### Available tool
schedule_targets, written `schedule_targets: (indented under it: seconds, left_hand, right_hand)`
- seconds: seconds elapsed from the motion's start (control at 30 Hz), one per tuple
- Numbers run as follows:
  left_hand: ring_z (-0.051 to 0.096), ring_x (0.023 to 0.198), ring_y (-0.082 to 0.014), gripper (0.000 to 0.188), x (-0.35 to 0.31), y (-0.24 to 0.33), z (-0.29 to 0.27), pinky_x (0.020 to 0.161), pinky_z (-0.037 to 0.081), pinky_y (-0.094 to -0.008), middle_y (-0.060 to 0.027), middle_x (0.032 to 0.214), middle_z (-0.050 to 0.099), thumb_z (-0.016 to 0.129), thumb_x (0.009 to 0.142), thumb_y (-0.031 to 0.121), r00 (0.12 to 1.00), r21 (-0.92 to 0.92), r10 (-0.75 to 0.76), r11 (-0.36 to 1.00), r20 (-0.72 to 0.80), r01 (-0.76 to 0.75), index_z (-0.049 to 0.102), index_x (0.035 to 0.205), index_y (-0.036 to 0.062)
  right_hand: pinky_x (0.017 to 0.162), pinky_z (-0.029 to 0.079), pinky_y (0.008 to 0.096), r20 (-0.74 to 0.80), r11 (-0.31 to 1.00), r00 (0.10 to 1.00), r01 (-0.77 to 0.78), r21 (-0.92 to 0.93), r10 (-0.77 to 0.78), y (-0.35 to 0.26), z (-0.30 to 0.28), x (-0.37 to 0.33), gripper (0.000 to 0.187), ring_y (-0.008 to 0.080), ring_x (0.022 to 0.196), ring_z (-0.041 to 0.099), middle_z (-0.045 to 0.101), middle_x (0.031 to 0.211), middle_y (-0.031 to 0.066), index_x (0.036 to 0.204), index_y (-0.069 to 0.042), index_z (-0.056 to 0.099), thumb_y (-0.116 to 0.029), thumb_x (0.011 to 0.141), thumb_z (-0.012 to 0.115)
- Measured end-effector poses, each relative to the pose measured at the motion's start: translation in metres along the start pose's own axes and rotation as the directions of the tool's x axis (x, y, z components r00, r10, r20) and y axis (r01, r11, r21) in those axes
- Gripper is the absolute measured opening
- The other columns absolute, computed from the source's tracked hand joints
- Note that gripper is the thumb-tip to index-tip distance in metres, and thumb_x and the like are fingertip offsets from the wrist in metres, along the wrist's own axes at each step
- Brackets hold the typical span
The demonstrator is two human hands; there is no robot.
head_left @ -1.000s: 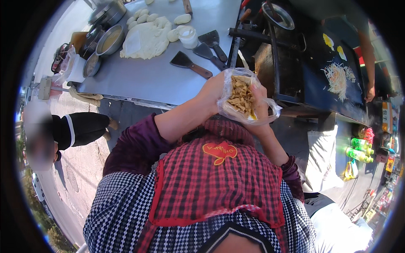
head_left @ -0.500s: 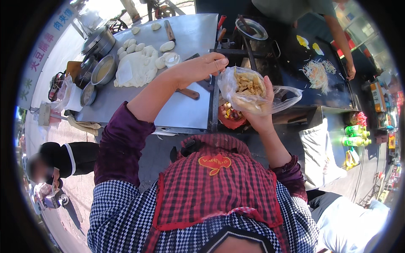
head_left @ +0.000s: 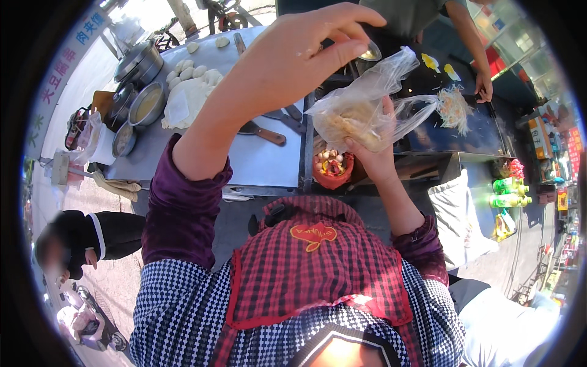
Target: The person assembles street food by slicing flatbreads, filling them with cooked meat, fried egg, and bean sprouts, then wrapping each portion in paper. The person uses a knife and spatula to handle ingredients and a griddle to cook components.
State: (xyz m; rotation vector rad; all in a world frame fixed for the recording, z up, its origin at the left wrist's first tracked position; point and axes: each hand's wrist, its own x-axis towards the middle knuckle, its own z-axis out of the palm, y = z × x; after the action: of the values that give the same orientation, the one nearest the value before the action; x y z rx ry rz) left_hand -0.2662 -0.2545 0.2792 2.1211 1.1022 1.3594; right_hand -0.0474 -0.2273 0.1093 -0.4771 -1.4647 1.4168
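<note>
One plastic bag [head_left: 367,104] in the right hand [head_left: 375,161]

Translucent film blurs its food [head_left: 345,125]; the left hand [head_left: 299,52] hides the far right of the metal worktable [head_left: 269,166], fingers half-curled, seemingly empty. Right fingers clasp the bag, just right of the worktable.

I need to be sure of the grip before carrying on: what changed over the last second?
The left hand let go of the clear bag and rose, away from the body. The bag's upper loop now stands up, and the food shows through plastic. The right hand still holds the bag; the dough and scrapers stay put.
</note>
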Motion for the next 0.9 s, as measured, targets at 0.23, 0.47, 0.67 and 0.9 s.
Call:
schedule_targets:
  seconds: [0.23, 0.47, 0.67, 0.9]
  left_hand:
    - [0.052, 0.128, -0.0185, 0.035, -0.115, -0.086, 0.081, 0.107, 0.042, -0.0329, -0.0109, 0.145, 0.05, 0.067, 0.1, 0.031, 0.81, -0.521, -0.527, 0.631, 0.257, 0.575, 0.066, 0.119, 0.0009]
    - [0.057, 0.121, -0.0133, 0.038, -0.106, -0.089, 0.131, 0.107, 0.042, -0.0299, -0.0038, 0.13, 0.064, 0.065, 0.1, 0.014, 0.816, -0.809, -0.469, 0.299, 0.336, 0.506, 0.056, 0.135, 0.0024]
    - [0.055, 0.123, -0.0158, 0.065, -0.107, -0.098, 0.104, 0.108, 0.042, -0.0323, -0.0069, 0.134, 0.061, 0.08, 0.087, 0.016, 0.849, -0.701, -0.347, 0.481, 0.399, 0.526, 0.049, 0.143, 0.0012]
    - [0.052, 0.129, -0.0202, 0.101, -0.056, -0.075, 0.127, 0.111, 0.04, -0.036, -0.0103, 0.14, 0.054, 0.094, 0.067, 0.017, 0.918, -0.537, -0.142, 0.774, 0.37, 0.336, 0.036, 0.148, 0.0019]
  right_hand:
    - [0.105, 0.05, 0.0407, -0.02, 0.999, 0.999, 0.038, -0.007, -0.039, -0.034, 0.01, 0.026, 0.105, 0.0284, 0.127, 0.056, 0.048, 0.14, 0.015, 0.16, -0.01, 0.005, 0.013, 0.079, 0.068]
    - [0.106, 0.049, 0.0398, -0.144, 0.98, 0.975, 0.183, 0.083, -0.17, -0.031, 0.031, 0.026, 0.106, 0.0281, 0.129, 0.054, 0.047, 0.141, 0.0154, 0.161, -0.009, 0.007, 0.011, 0.078, 0.07]
    - [0.107, 0.048, 0.0406, -0.029, 0.987, 0.988, 0.153, -0.05, -0.155, -0.044, 0.007, 0.002, 0.11, 0.0289, 0.132, 0.053, 0.045, 0.145, 0.0167, 0.16, -0.008, 0.01, 0.001, 0.077, 0.082]
    - [0.114, 0.04, 0.0419, 0.027, 0.972, 0.992, -0.115, -0.204, 0.123, -0.06, -0.047, -0.029, 0.126, 0.0263, 0.141, 0.042, 0.035, 0.156, 0.0136, 0.162, -0.007, 0.006, -0.01, 0.071, 0.092]
